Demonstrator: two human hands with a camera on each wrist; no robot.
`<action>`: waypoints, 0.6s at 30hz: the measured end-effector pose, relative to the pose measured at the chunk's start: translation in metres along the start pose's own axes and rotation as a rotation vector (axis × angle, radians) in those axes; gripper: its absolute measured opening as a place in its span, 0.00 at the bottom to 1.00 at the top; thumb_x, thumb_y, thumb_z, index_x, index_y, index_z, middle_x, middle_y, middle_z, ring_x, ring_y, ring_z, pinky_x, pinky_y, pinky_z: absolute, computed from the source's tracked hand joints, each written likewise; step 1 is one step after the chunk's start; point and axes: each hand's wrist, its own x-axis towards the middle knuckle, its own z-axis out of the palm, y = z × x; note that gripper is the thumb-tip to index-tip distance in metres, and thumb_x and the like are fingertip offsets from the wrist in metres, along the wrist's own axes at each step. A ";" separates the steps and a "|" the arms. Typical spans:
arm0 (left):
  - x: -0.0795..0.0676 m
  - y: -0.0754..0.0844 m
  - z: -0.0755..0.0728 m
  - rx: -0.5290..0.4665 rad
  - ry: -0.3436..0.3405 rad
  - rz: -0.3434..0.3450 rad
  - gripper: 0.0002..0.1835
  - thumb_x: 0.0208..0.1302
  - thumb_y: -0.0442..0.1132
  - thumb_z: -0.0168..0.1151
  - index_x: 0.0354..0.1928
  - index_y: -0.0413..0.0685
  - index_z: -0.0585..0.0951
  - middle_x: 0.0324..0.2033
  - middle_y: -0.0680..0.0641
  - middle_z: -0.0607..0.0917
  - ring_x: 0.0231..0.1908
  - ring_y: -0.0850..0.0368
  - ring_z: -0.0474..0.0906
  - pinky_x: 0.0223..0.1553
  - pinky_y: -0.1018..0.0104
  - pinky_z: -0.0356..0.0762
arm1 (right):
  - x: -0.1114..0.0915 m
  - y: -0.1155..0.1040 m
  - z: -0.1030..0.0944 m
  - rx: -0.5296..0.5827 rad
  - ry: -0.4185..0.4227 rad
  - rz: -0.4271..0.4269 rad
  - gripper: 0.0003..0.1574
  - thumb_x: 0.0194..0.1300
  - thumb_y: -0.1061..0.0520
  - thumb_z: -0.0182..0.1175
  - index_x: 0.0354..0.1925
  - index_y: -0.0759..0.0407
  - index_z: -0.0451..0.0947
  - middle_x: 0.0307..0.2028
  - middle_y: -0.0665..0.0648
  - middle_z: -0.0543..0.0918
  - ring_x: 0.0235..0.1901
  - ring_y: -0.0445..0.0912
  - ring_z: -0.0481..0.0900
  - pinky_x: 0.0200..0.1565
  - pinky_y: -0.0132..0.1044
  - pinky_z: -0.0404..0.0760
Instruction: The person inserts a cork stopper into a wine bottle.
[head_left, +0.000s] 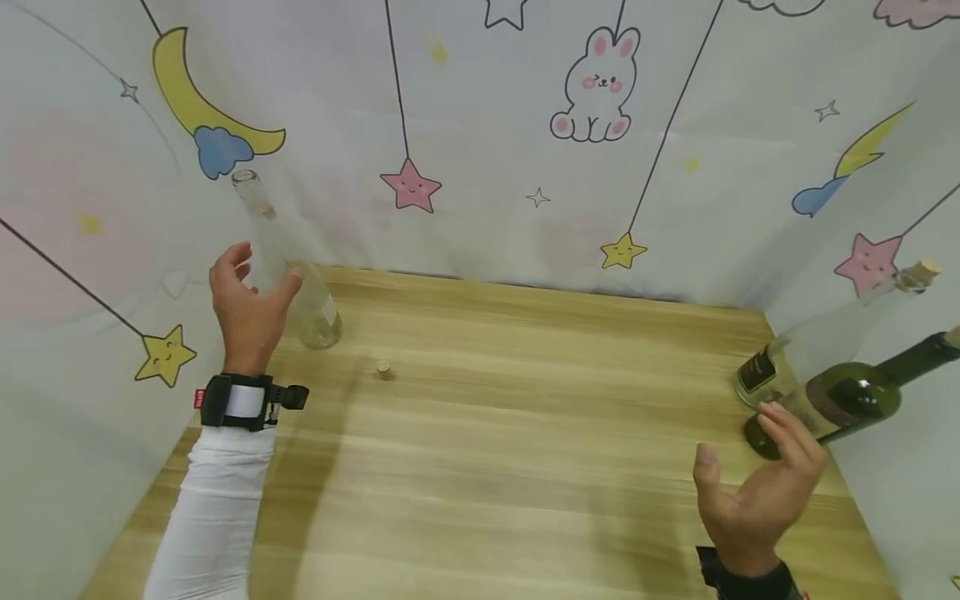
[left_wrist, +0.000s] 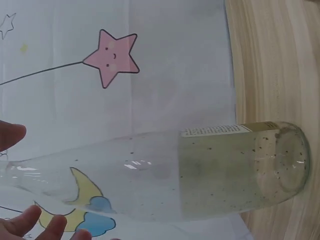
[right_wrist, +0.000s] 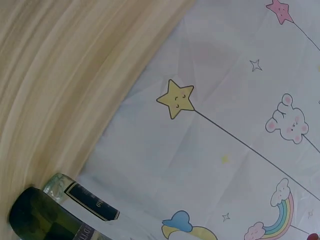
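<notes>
On the left of the wooden table stands a clear glass bottle (head_left: pixel 311 304) with an uncorked mouth. My left hand (head_left: pixel 251 312) is beside its upper body, thumb and fingers spread apart. In the left wrist view, gaps show between the fingertips (left_wrist: pixel 25 220) and the clear glass. A small cork (head_left: pixel 384 370) sits on the table to the right of that bottle. My right hand (head_left: pixel 761 492) is raised at the near right, thumb apart from the fingers and nothing held. Just beyond it stands a dark green bottle (head_left: pixel 858 396).
Behind the green bottle is a second clear bottle (head_left: pixel 806 346), dark-labelled and topped with a cork (head_left: pixel 926 271). Both stand near the table's right edge. A white printed curtain (head_left: pixel 495 217) lines the back and sides of the wooden table (head_left: pixel 525 433).
</notes>
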 end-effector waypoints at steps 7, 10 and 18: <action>0.022 -0.025 0.020 -0.042 -0.051 -0.042 0.50 0.57 0.50 0.73 0.76 0.55 0.53 0.73 0.45 0.59 0.71 0.47 0.55 0.73 0.46 0.56 | -0.012 0.004 -0.006 0.016 -0.063 0.002 0.41 0.51 0.49 0.72 0.40 0.87 0.70 0.46 0.73 0.78 0.53 0.57 0.75 0.61 0.38 0.70; 0.025 -0.031 0.027 -0.061 -0.074 -0.056 0.52 0.56 0.50 0.74 0.76 0.55 0.52 0.74 0.45 0.58 0.72 0.45 0.55 0.74 0.46 0.55 | -0.014 0.006 -0.010 0.002 -0.084 0.010 0.41 0.52 0.49 0.73 0.40 0.88 0.71 0.46 0.73 0.78 0.53 0.55 0.75 0.61 0.37 0.70; 0.027 -0.042 0.039 -0.088 -0.079 -0.096 0.51 0.56 0.47 0.75 0.75 0.57 0.53 0.69 0.45 0.69 0.70 0.47 0.62 0.71 0.44 0.61 | -0.020 0.014 -0.018 -0.058 -0.175 0.016 0.42 0.55 0.49 0.71 0.43 0.89 0.70 0.48 0.76 0.77 0.55 0.52 0.74 0.61 0.35 0.68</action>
